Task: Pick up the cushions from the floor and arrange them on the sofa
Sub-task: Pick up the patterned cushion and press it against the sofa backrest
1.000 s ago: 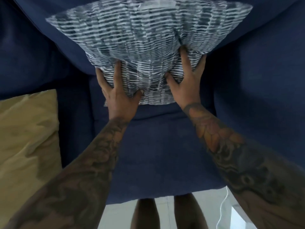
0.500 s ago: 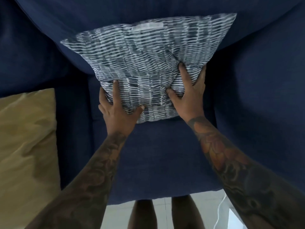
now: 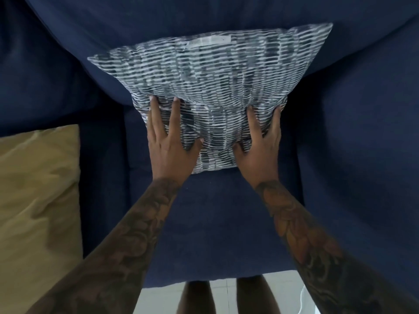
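Note:
A grey-and-white patterned cushion [image 3: 217, 87] stands on the navy sofa seat [image 3: 217, 223], leaning against the sofa backrest [image 3: 181, 14]. My left hand [image 3: 169, 148] lies flat on the cushion's lower left face with fingers spread. On the lower right face my right hand [image 3: 260, 150] presses in the same way, its fingertips sunk into a crease. Neither hand wraps around the cushion. A mustard-yellow cushion [image 3: 38, 200] lies on the sofa at the left edge of the view.
Navy sofa cushions rise on both sides of the seat, with the right one [image 3: 362, 155] close to my right forearm. White tiled floor [image 3: 224, 291] and my legs show below the seat's front edge. A white cable [image 3: 302, 295] hangs at the lower right.
The patterned cushion has come lower in view and settled upright against the backrest. My fingers have stretched out flatter over its face, the left hand most of all.

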`<state>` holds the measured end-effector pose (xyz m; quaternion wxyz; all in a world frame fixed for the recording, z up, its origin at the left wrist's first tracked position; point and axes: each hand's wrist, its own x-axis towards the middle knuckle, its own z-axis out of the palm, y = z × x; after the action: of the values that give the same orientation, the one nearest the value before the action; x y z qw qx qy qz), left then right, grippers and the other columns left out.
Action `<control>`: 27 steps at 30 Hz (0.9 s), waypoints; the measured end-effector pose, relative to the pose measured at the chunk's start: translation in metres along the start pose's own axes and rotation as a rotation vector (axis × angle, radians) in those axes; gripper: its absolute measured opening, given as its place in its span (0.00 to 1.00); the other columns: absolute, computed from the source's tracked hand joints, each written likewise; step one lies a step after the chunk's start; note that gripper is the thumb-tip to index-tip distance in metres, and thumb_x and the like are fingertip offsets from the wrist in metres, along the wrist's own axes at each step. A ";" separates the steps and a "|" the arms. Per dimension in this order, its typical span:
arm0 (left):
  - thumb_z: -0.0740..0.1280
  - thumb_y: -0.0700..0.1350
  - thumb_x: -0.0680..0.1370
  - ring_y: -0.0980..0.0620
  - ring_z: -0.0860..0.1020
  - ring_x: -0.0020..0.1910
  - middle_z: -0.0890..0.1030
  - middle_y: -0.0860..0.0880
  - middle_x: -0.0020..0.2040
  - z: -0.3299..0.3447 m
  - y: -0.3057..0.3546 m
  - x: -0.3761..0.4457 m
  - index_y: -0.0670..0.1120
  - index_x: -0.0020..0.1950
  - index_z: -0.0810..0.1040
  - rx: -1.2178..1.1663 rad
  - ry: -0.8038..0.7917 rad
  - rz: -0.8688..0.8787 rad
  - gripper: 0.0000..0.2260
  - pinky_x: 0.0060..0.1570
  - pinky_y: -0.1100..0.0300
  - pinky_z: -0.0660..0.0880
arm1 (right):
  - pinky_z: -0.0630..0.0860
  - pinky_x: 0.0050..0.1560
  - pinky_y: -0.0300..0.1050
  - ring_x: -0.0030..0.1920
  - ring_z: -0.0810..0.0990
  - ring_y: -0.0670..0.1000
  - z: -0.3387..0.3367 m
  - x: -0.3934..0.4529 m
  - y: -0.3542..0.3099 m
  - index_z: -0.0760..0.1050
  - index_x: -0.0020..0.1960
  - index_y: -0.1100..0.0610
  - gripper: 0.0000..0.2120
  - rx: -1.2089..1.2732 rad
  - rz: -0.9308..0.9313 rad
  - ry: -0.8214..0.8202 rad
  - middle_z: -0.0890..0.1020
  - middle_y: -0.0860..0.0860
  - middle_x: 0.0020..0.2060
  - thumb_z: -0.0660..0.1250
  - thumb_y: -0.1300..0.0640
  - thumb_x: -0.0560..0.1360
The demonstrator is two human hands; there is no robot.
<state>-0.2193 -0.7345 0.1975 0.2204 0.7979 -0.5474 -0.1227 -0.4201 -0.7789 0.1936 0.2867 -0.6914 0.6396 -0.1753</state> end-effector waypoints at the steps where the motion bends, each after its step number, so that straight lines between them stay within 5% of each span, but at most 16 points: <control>1: 0.74 0.57 0.77 0.38 0.50 0.83 0.47 0.39 0.85 -0.001 0.002 0.001 0.49 0.85 0.58 0.006 -0.005 -0.002 0.42 0.79 0.38 0.56 | 0.56 0.83 0.67 0.86 0.43 0.62 -0.002 0.004 -0.001 0.58 0.86 0.46 0.43 -0.011 0.007 -0.015 0.41 0.61 0.86 0.75 0.57 0.77; 7: 0.75 0.54 0.77 0.35 0.53 0.82 0.52 0.36 0.83 -0.010 0.016 0.000 0.44 0.82 0.65 -0.034 0.112 0.003 0.38 0.77 0.33 0.55 | 0.55 0.84 0.55 0.86 0.44 0.59 -0.018 0.006 -0.010 0.67 0.82 0.52 0.35 0.063 -0.054 0.113 0.43 0.61 0.86 0.74 0.58 0.77; 11: 0.73 0.59 0.79 0.36 0.53 0.83 0.53 0.32 0.83 -0.017 0.033 0.018 0.37 0.83 0.59 -0.133 0.261 0.005 0.42 0.79 0.37 0.55 | 0.57 0.84 0.54 0.86 0.48 0.61 -0.025 0.023 -0.031 0.56 0.85 0.62 0.39 0.222 -0.100 0.294 0.45 0.65 0.85 0.71 0.49 0.83; 15: 0.70 0.59 0.82 0.35 0.48 0.84 0.49 0.32 0.83 -0.014 0.051 0.053 0.34 0.84 0.52 -0.242 0.275 -0.101 0.44 0.80 0.38 0.51 | 0.48 0.85 0.49 0.86 0.47 0.65 -0.020 0.065 -0.055 0.52 0.85 0.68 0.41 0.236 -0.116 0.341 0.47 0.69 0.84 0.68 0.48 0.85; 21: 0.66 0.59 0.82 0.37 0.47 0.84 0.48 0.35 0.85 -0.004 0.058 0.090 0.37 0.85 0.51 -0.195 0.249 -0.193 0.42 0.82 0.44 0.46 | 0.58 0.81 0.66 0.84 0.52 0.69 -0.003 0.096 -0.071 0.56 0.84 0.69 0.40 0.269 -0.028 0.392 0.53 0.70 0.83 0.70 0.50 0.84; 27: 0.69 0.59 0.82 0.38 0.48 0.85 0.49 0.34 0.84 -0.005 0.048 0.048 0.33 0.84 0.51 -0.238 0.285 -0.141 0.44 0.81 0.40 0.48 | 0.56 0.84 0.61 0.86 0.47 0.61 -0.009 0.061 -0.045 0.52 0.85 0.67 0.41 0.266 -0.076 0.365 0.49 0.67 0.85 0.68 0.48 0.85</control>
<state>-0.2389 -0.7925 0.2277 0.3793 0.8120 -0.4349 -0.0873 -0.3833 -0.8395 0.2207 0.2478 -0.6281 0.6255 -0.3910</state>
